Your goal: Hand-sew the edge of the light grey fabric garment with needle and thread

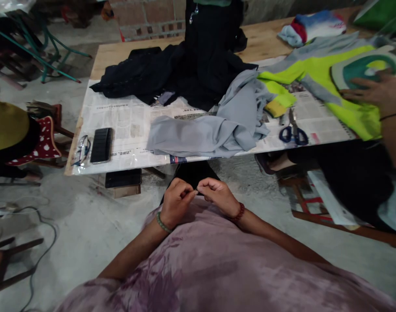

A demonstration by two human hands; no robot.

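Close to my body, in front of the table edge, my two hands meet with pinched fingertips. My left hand [178, 201] wears a green bead bracelet [163, 222]; thumb and forefinger press together. My right hand [218, 196], with a reddish bead bracelet [239, 211] at the wrist, pinches at the same spot. Whatever lies between the fingertips is too small to make out. Just beyond them, on the newspaper-covered table [129, 119], lies a crumpled grey garment [201, 134]. Dark blue-handled scissors [293, 132] rest to its right.
A black phone [101, 145] and glasses [83, 150] lie at the table's left end. Dark clothes [145, 71] are piled behind. At right a co-worker's hand [373, 89] holds an iron [363, 69] over a yellow-grey garment [318, 71]. Stools [9, 264] and a cable [51, 242] are at left.
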